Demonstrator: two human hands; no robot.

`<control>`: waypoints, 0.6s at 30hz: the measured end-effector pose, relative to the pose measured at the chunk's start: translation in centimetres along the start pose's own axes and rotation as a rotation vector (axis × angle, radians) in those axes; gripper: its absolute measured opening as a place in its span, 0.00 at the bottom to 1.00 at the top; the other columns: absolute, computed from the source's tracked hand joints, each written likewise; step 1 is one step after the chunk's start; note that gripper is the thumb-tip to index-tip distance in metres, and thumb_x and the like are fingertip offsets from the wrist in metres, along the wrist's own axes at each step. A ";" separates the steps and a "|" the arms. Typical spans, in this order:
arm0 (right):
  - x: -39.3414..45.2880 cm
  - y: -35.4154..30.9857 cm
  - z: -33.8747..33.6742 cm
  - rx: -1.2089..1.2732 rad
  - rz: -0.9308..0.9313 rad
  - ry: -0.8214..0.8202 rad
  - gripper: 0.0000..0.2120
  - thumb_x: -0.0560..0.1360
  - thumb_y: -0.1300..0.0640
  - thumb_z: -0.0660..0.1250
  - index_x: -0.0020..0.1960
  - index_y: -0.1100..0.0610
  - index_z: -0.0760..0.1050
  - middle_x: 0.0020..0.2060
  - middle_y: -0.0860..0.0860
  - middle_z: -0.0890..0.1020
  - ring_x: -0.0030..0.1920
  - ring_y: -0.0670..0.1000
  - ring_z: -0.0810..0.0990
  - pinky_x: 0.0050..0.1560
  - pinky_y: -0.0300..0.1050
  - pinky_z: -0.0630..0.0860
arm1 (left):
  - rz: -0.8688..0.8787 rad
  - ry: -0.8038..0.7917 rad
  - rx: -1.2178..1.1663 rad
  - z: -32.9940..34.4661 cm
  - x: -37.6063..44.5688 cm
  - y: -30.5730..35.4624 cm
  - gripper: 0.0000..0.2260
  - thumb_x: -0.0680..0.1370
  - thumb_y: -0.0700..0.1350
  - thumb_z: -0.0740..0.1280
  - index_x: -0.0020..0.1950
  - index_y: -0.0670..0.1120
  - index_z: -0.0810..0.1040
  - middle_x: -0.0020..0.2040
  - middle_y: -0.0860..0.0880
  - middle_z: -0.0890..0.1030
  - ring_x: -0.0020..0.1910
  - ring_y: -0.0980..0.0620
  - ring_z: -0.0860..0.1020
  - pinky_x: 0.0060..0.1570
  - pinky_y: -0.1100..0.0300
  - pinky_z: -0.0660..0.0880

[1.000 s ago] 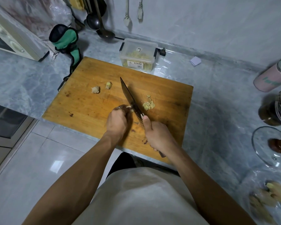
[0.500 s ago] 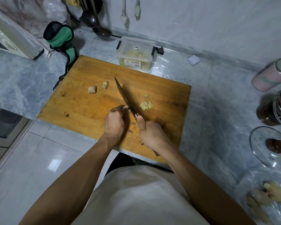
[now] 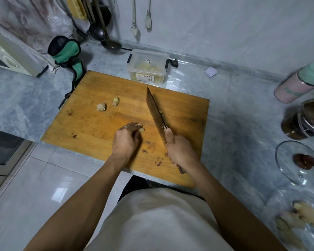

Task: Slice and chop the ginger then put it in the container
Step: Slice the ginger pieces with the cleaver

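Knife (image 3: pixel 155 110) now apart from left hand (image 3: pixel 125 141)

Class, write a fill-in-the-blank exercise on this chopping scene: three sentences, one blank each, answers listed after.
1. The right hand grips the handle of a ____.
2. The two loose ginger pieces lie on the wooden ____.
3. The lidded plastic container stands beyond the board's ____ edge, near the wall.

Answers: knife; cutting board; far

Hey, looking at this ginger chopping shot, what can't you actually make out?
All in the head view:
- Ginger slices: mostly hidden behind the knife blade.
- Ginger piece in the left hand: curled fingers cover most of it.
- Knife handle: wrapped by the right hand, only its end shows.
- Container contents: blurred by cloudy plastic.
- Container label: too small to read.
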State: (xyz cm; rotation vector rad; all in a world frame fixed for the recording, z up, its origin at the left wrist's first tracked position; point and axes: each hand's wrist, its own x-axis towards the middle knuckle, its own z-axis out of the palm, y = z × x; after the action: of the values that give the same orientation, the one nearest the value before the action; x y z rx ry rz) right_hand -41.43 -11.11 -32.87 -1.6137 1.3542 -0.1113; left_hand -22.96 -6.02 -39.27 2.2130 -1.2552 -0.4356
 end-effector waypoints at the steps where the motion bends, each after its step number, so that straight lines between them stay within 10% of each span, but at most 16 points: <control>1: 0.0 0.1 -0.1 -0.002 -0.001 0.002 0.34 0.84 0.36 0.44 0.34 0.57 0.72 0.27 0.54 0.76 0.22 0.50 0.72 0.22 0.38 0.67 | -0.005 -0.015 0.000 -0.2 0.1 0.1 0.13 0.78 0.37 0.66 0.62 0.44 0.83 0.63 0.46 0.81 0.60 0.47 0.79 0.64 0.68 0.66; 10: -1.0 0.3 0.7 0.040 -0.033 -0.092 0.31 0.83 0.35 0.46 0.39 0.57 0.73 0.26 0.52 0.74 0.23 0.51 0.72 0.28 0.43 0.71 | -0.243 0.076 -0.203 -0.7 -0.2 0.7 0.11 0.78 0.50 0.71 0.55 0.45 0.82 0.47 0.47 0.84 0.44 0.50 0.80 0.44 0.63 0.73; 18: -0.7 0.9 0.5 0.042 -0.056 -0.112 0.32 0.83 0.35 0.46 0.39 0.58 0.73 0.28 0.55 0.74 0.24 0.53 0.73 0.28 0.44 0.72 | 0.029 -0.115 0.055 -2.7 0.3 0.1 0.20 0.74 0.33 0.66 0.63 0.48 0.80 0.63 0.47 0.73 0.57 0.49 0.75 0.54 0.62 0.72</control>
State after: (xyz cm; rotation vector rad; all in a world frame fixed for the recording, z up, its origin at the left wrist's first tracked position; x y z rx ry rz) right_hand -42.01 -10.13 -33.38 -1.5993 1.2141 -0.0817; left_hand -21.43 -5.50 -37.09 2.2403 -1.3724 -0.5287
